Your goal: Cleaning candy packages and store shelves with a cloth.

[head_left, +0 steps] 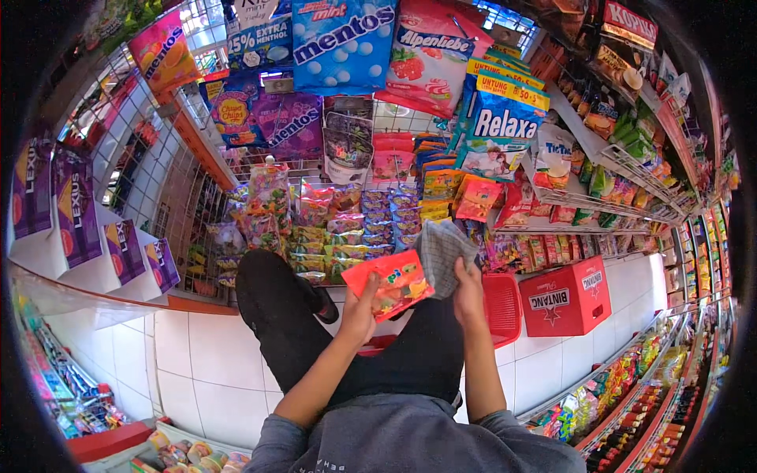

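Observation:
Above my lap, my left hand (362,307) grips a flat red candy packet (393,284) by its lower left part, thumb on the front. My right hand (467,290) is closed on a folded grey checked cloth (443,251). The cloth's left edge meets or overlaps the packet's right end; whether they touch is unclear. Beyond both hands, racks hold rows of small candy bags (349,236). Similar red packets (478,197) hang a little above the cloth, below a blue Relaxa bag (502,127).
A red plastic basket (502,310) stands on the tiled floor by my right leg, beside a red Bintang crate (562,298). Purple Lexius packs (74,207) line a counter at left. Large Mentos bags (343,47) hang overhead. Snack shelves (621,378) run along the right.

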`<control>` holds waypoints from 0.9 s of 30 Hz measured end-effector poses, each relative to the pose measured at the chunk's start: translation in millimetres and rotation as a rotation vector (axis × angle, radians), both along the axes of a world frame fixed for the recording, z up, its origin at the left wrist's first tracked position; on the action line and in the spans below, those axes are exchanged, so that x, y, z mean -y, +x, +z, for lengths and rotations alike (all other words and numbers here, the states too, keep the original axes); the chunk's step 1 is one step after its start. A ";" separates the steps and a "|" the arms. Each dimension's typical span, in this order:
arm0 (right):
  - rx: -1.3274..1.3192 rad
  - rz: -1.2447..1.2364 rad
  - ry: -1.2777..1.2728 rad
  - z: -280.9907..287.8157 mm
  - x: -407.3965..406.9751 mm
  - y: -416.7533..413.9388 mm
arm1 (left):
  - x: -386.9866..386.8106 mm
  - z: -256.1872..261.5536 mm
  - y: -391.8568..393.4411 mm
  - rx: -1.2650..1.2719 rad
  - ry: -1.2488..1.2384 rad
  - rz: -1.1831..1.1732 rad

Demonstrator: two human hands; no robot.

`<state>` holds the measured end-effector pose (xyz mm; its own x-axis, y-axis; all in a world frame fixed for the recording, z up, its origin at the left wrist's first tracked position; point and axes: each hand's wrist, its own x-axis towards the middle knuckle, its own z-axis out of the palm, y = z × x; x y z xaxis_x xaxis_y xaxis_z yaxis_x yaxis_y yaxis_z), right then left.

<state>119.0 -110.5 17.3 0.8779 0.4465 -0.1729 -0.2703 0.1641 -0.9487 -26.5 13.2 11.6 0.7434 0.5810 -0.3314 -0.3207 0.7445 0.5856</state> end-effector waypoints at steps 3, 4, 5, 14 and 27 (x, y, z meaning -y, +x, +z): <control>-0.017 0.174 0.080 7.4 8.9 -16.6 | -14.4 -1.0 -2.0 -0.193 0.330 -0.125; -0.033 0.214 0.102 6.5 9.6 -28.7 | -18.9 2.5 -0.6 -0.334 0.538 -0.234; -0.018 0.271 0.051 -3.8 12.2 -40.2 | -21.2 1.0 1.4 -0.335 0.537 -0.236; 0.616 0.285 -0.093 14.1 -23.7 -120.1 | -0.5 -4.5 7.8 0.187 0.483 -0.157; 0.076 0.369 -0.192 19.6 -14.8 -121.9 | 8.7 -48.8 -1.3 0.135 0.257 -0.085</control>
<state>-2.9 -95.7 37.0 0.6788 0.6991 -0.2247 -0.2059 -0.1125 -0.9721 -27.8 4.6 -37.2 0.8206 0.5665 -0.0758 -0.3514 0.6047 0.7147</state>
